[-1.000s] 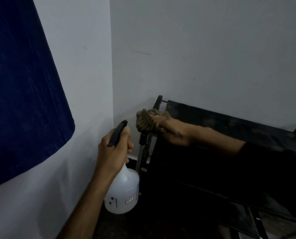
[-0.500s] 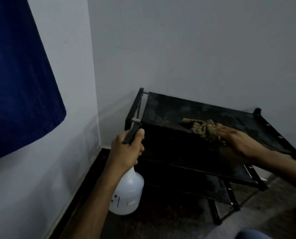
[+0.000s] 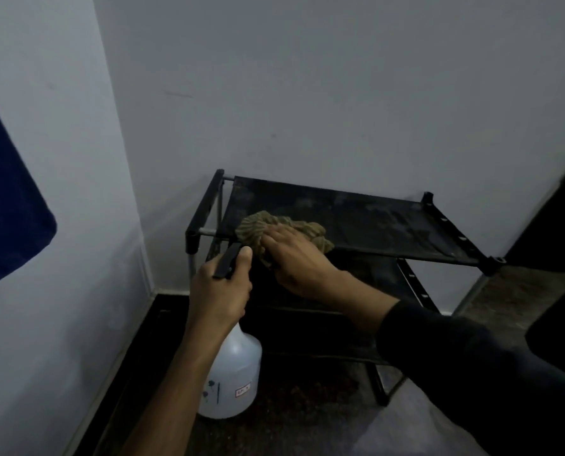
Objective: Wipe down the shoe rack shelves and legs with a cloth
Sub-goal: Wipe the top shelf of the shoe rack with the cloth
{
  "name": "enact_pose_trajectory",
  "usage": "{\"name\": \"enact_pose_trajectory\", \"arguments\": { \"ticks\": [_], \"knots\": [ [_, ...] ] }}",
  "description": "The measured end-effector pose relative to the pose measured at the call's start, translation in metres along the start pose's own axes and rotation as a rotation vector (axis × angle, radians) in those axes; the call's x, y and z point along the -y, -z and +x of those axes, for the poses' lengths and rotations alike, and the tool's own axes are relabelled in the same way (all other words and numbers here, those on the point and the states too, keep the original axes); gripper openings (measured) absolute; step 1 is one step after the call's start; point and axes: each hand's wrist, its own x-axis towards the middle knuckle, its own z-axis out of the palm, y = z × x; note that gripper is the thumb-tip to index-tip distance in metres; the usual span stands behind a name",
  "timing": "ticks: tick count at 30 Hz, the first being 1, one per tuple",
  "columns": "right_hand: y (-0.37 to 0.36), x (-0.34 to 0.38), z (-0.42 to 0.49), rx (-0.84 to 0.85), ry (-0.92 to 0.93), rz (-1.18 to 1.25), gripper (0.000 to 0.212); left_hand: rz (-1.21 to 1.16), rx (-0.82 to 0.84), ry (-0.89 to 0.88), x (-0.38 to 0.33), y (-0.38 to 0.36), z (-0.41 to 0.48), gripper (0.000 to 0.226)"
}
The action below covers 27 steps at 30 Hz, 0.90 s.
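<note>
A black shoe rack [image 3: 373, 218] with fabric shelves and metal legs stands in the room's corner. An olive striped cloth [image 3: 258, 227] lies bunched on the front left part of the dusty top shelf. My right hand [image 3: 294, 258] presses flat on the cloth, fingers spread over it. My left hand [image 3: 220, 291] grips the black trigger head of a white spray bottle [image 3: 233, 380], held in the air in front of the rack's left front leg [image 3: 192, 255]. The lower shelves are dark and partly hidden by my arms.
White walls meet behind the rack. A dark blue cloth [image 3: 8, 209] hangs on the left wall. A black skirting strip [image 3: 133, 350] runs along the floor on the left. A dark object [image 3: 557, 205] stands at the right edge. The floor is dark and speckled.
My right hand has slid the cloth from the middle of the top shelf back to its front left. The view has tipped down, and the bottle hand has shifted slightly.
</note>
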Motion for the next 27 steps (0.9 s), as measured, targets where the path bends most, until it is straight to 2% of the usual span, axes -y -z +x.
{"name": "enact_pose_trajectory", "arguments": {
  "ticks": [2,7,10,15,18,24,27],
  "knots": [
    [0.001,-0.019,-0.018,-0.004,-0.006,-0.083,0.050,0.001,-0.004,0.003,0.002,-0.002,-0.001,0.040],
    [0.021,-0.092,-0.098,0.000,-0.253,-0.182,0.073,-0.001,0.027,0.001,0.008,-0.012,-0.010,0.041],
    [0.020,-0.093,-0.110,0.019,-0.326,-0.148,0.080,0.034,0.036,-0.022,0.008,-0.019,-0.013,0.042],
    [-0.003,-0.033,-0.041,-0.081,-0.162,0.049,0.074,0.028,0.045,-0.038,-0.003,-0.033,-0.017,0.039],
    [-0.007,-0.018,-0.012,-0.105,-0.165,0.102,0.069,0.062,0.025,-0.055,-0.009,-0.041,-0.017,0.037],
    [0.004,-0.076,-0.082,-0.098,-0.072,-0.149,0.065,0.102,0.014,-0.063,-0.017,-0.063,-0.028,0.041],
    [0.013,-0.133,-0.141,-0.090,-0.135,-0.253,0.066,0.093,0.036,-0.059,-0.019,-0.078,-0.038,0.042]
  ]
}}
